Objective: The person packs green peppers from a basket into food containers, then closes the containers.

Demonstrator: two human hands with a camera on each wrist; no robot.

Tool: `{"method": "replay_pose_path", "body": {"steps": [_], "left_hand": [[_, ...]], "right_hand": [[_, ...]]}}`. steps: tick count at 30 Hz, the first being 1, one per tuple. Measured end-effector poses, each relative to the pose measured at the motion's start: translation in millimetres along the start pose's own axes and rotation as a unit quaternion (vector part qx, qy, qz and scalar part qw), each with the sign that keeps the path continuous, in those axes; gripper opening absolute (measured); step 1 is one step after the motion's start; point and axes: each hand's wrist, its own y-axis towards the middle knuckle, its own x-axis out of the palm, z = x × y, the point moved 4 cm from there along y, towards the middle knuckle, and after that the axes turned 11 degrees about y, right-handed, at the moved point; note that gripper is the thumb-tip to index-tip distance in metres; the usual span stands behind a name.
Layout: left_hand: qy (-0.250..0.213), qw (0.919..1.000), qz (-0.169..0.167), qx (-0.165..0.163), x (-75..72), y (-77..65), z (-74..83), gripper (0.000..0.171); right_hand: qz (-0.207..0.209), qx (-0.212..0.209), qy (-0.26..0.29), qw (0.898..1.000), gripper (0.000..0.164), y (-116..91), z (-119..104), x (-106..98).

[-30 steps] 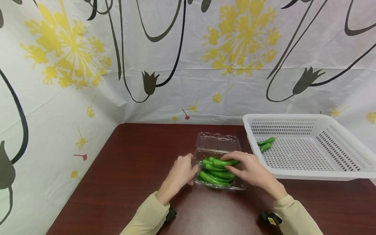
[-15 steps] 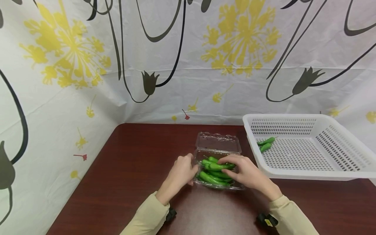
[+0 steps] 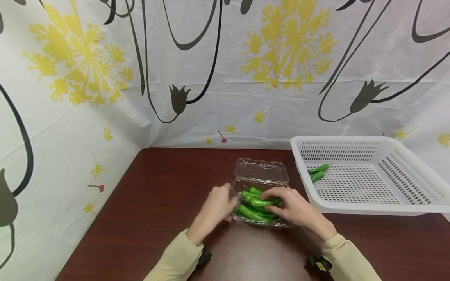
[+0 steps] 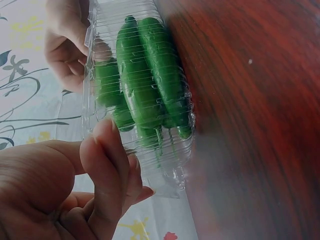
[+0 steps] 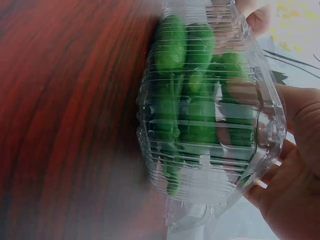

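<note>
A clear plastic clamshell container stands on the table with its lid folded back. Several green chili peppers lie inside it. My left hand grips the container's left side, thumb near the rim; the left wrist view shows its fingers against the clear wall. My right hand reaches over the right rim, holding a green chili pepper between thumb and fingers. Through the ribbed wall in the right wrist view, its fingers are partly visible around the pepper.
To the right, a white perforated plastic basket holds two green chili peppers at its left side. The dark reddish table ends at a patterned white cloth behind and on the left.
My right hand has shifted slightly left and toward me inside the container, and the pepper between its fingers moved with it, lower over the others. The left hand stays in place.
</note>
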Motion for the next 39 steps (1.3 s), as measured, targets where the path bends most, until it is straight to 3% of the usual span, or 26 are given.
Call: {"method": "replay_pose_path", "body": {"steps": [7,22,39], "left_hand": [[0.005,1.0000,0.003,0.001,-0.5,-0.7,0.4,0.027],[0.002,1.0000,0.000,0.003,-1.2,-2.1,0.7,0.031],[-0.002,1.0000,0.000,0.002,-0.6,-1.5,1.3,0.019]], "right_hand": [[-0.032,0.010,-0.019,0.999,0.024,-0.2,1.3,4.9],[-0.038,0.026,-0.005,0.999,0.020,-0.5,-0.5,8.7],[-0.062,0.027,-0.010,0.998,0.012,-2.1,-1.6,5.4]]}}
